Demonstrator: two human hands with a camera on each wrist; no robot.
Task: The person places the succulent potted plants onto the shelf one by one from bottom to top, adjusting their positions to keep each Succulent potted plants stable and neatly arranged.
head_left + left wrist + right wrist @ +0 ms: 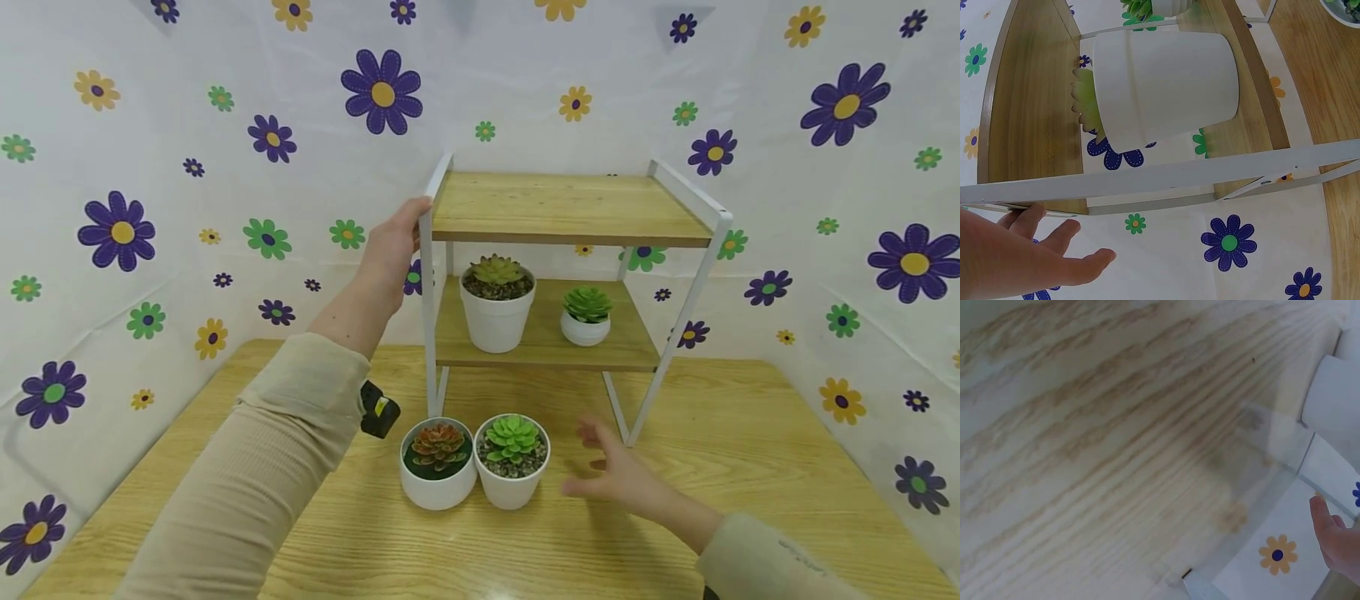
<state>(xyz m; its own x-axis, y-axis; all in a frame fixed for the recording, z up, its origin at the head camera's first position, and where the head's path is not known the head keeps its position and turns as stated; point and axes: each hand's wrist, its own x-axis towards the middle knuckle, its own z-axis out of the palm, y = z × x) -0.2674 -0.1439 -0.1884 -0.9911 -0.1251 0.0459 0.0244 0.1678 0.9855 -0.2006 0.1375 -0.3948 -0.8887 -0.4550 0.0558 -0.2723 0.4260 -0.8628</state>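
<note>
The table [750, 467] has lots of room between the right hand [618, 477] and the table's right edge. A foot of the shelf [570, 204] is just past that hand, on the far side. On the low board, wood shows between the big pot [497, 317] and the small pot [586, 327]. The right thumb and fingers are wide apart. The bright green plant [513, 442] sits in its white pot just left of them. The red-brown plant [438, 447] is right beside it, farther left. The left hand [386, 254] touches the shelf's left side, near the top; whether its fingers wrap round, the pictures cannot tell.
</note>
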